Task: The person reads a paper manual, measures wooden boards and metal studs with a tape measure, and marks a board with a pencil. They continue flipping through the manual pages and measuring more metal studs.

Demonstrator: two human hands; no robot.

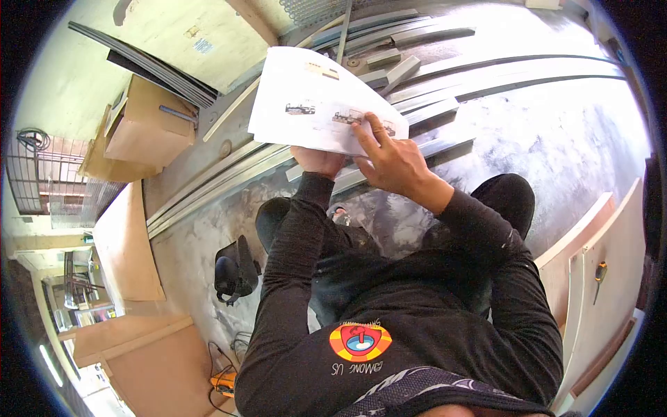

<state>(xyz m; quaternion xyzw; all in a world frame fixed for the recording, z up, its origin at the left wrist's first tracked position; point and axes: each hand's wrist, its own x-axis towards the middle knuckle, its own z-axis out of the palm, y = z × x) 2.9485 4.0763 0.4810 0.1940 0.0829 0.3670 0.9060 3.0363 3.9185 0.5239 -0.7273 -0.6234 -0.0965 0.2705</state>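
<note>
My left hand [318,161] grips the lower edge of a few sheets of printed paper [288,80] from below, its fingers mostly hidden behind them. The top page carries small pictures of what look like machines or structures, too small to make out. Two fingers of my right hand [399,165] are stretched over a picture near the lower right of the page. That hand holds nothing, and its thumb stands apart below the paper's edge. Beyond the sheets, several metal bars [434,115] lie across the floor.
Long metal lengths [208,182] run along the floor to the left. A cardboard box [149,132] stands by the wall. Close to my knee lies a black mask-like item [236,271]. An orange tool [224,383] with a cable sits lower left; a yellow-handled screwdriver [599,274] rests at right.
</note>
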